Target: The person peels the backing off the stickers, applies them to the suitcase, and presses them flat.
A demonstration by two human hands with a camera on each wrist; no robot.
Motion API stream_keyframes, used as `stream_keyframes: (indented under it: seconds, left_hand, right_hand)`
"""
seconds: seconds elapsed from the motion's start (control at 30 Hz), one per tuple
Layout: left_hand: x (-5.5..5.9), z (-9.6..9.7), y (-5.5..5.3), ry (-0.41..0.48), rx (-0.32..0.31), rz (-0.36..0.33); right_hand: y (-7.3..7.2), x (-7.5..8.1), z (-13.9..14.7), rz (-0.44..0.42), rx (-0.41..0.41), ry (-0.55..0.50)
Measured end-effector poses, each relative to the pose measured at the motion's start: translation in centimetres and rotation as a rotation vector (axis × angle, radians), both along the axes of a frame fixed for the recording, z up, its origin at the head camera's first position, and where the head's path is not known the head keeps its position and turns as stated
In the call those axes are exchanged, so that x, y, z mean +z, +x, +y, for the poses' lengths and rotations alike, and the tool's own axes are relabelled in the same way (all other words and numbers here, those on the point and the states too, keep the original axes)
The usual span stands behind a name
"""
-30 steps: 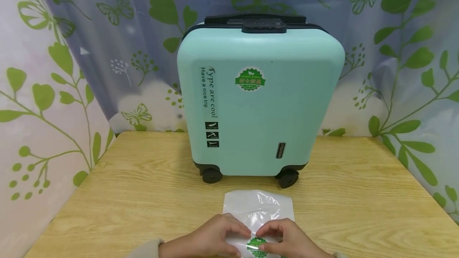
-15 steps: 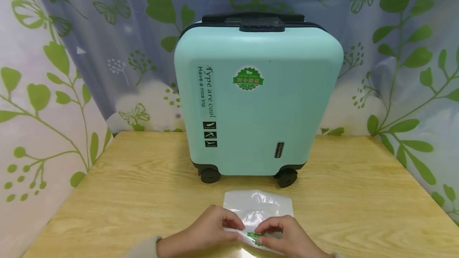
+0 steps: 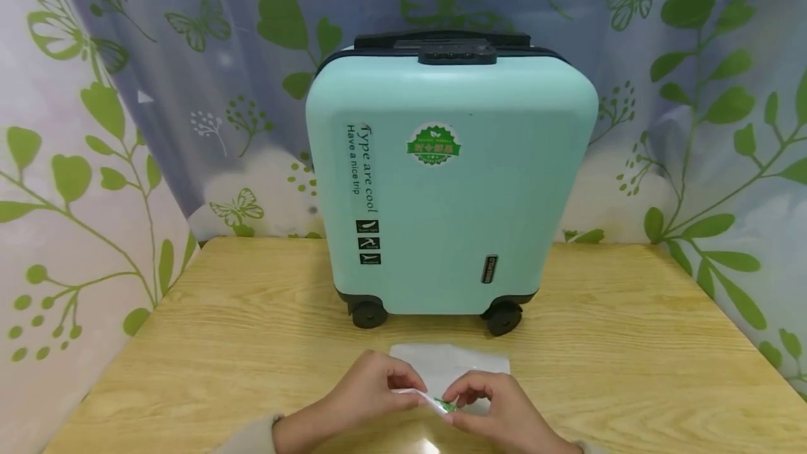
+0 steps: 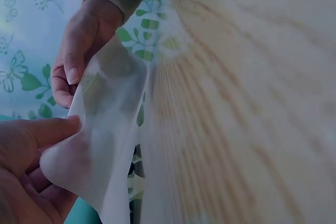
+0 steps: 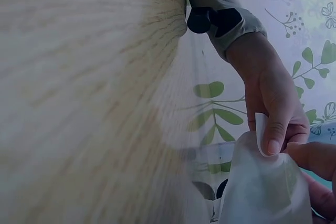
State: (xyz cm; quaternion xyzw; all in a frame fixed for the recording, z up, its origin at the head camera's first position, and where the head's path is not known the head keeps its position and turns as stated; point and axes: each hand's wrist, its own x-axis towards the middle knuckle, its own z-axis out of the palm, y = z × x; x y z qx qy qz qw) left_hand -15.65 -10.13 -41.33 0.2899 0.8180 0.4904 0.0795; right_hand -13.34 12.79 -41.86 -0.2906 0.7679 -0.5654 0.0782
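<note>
A glossy white sticker sheet point(image 3: 441, 363) lies before the suitcase, its near part raised off the table and bent. On the raised part, the green sticker point(image 3: 446, 405) shows only as a narrow strip between the hands. My left hand point(image 3: 372, 385) pinches the sheet's lifted edge between thumb and fingers. To its right, my right hand point(image 3: 498, 401) pinches the same edge beside the sticker. From the left wrist view, the pale underside of the sheet point(image 4: 107, 114) hangs down from both hands. In the right wrist view the sheet point(image 5: 262, 182) curves below the left thumb.
A mint-green suitcase point(image 3: 441, 216) stands upright on its black wheels just beyond the sheet. It bears a round green sticker point(image 3: 433, 143) on its front. The wood-grain table point(image 3: 630, 356) extends to both sides, with a leaf-patterned curtain point(image 3: 252, 90) behind.
Both hands have raised the sheet's near edge from the table and moved slightly away from the body. The sheet has bent, and the green sticker now shows edge-on. The suitcase stays in place.
</note>
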Motion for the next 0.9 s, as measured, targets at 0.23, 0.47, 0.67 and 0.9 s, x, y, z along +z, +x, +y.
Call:
stream_keyframes:
  seconds: [0.23,0.47,0.67,0.9]
  left_hand:
    - [0.16,0.01,-0.08,-0.011,-0.009,0.0]
    - [0.24,-0.04,0.09,-0.01,-0.004,-0.017]
    - [0.41,-0.09,-0.12,-0.031,0.0,0.013]
    - [0.49,-0.12,-0.27,-0.028,-0.003,0.007]
  right_hand:
    - [0.17,0.32,-0.14,-0.027,-0.013,0.016]
    - [0.16,0.21,-0.08,-0.03,-0.026,0.021]
    - [-0.02,0.28,-0.01,-0.004,-0.04,0.033]
    - [-0.08,0.35,0.05,-0.003,-0.056,0.049]
